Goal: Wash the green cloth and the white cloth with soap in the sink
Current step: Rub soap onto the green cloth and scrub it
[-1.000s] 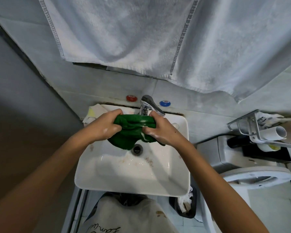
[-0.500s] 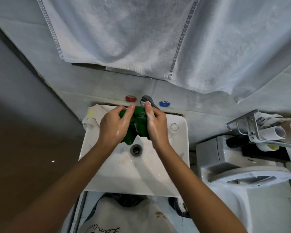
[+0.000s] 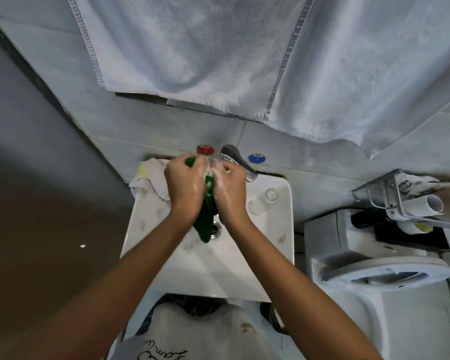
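White cloth (image 3: 151, 181): lies bunched on the sink's (image 3: 283, 255) back left corner, partly over the rim, untouched by either hand.
Left hand (image 3: 183, 187): its grip is closed around the upper part of the green cloth (image 3: 205, 224), fingers curled, skin wet and soapy.
Green cloth: squeezed between both hands over the middle of the basin, just in front of the tap (image 3: 235, 158); its long axis runs from the back edge toward the front, the free tail hanging down over the drain (image 3: 217, 228).
Handling: soft, limp and light, likely heavier with water and slippery with lather; best held by a full bunched handful, not an edge.
Right hand (image 3: 229, 189): clenched on the same cloth from the other side, suds on the knuckles.
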Demonstrator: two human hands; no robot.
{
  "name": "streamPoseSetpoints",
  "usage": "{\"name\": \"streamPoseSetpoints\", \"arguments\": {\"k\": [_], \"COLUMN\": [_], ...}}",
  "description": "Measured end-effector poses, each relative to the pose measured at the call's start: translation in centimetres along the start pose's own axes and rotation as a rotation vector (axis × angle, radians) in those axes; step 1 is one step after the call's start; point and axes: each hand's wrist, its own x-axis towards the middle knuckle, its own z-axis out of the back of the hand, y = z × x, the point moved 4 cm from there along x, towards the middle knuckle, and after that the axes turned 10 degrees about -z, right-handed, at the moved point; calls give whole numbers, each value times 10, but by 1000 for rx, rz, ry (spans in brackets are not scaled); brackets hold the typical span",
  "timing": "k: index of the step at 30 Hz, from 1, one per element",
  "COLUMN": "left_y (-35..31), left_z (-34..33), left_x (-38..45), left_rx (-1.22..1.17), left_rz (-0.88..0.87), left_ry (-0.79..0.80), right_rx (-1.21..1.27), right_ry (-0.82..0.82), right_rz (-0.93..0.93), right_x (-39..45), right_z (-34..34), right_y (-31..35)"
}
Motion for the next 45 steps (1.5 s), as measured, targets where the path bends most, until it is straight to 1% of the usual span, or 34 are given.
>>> {"name": "streamPoseSetpoints", "arguments": {"k": [2,4,8,10,12,14,16,19,21,22,24,25,27,29,30,32,35,37,38,40,41,42,44,45], "left_y": [-7,-12,1,2,-7,-14,-12,-4,-13,-19,-31,-32,-21,-6,-2,-6,-21,-19,-15,-6,-4,-5,-13,-16], "left_z": [-5,-9,-10,-12,-13,-16,-17,-17,-17,-18,-18,-17,-16,-16,-16,-18,-18,-17,-17,-17,-17,-18,-18,-18], "left_x": [-27,-37,3,0,-24,-35,-15,17,3,-9,-26,-22,1,16,14,-8,-36,-21,-8,7,5,-2,-24,-29], "left_rx": [-35,-46,-14,-32,-44,-34,-21,-110,-122,-112,-101,-78,-52,-70,-88,-129,-102,-37,-27,-72,-107,-128,-91,-66], "left_rz": [-55,-76,0,-9,-97,-125,-73,25,-23,-88,-175,-182,-111,-6,14,-41,-183,-145,-79,46,62,35,-89,-131], "left_ry": [37,46,-22,-27,23,76,64,6,1,22,58,39,-9,-31,-41,-19,91,71,47,21,18,24,61,78], "right_rx": [47,60,66,37,20,98,95,29,-56,-71,27,25,-27,0,1,15,72,62,17,-52,-55,-64,-108,-110], "right_ry": [20,58,-19,-23,-40,-53,-31,71,88,48,-13,-45,-49,2,22,28,-12,-2,22,63,75,67,66,34], "right_rz": [-41,-39,-77,-56,-6,7,42,132,105,93,80,96,135,125,111,75,35,47,62,87,97,102,73,80], "right_x": [17,22,5,5,18,26,17,-1,5,18,31,31,15,-1,-4,5,21,15,6,-4,1,10,22,29], "right_z": [7,7,3,6,12,14,12,8,7,7,11,12,9,9,11,15,20,17,14,10,10,11,10,12], "right_y": [3,3,-14,-15,-7,1,3,2,11,12,20,21,18,8,5,5,15,9,4,-8,-9,-8,6,8]}}
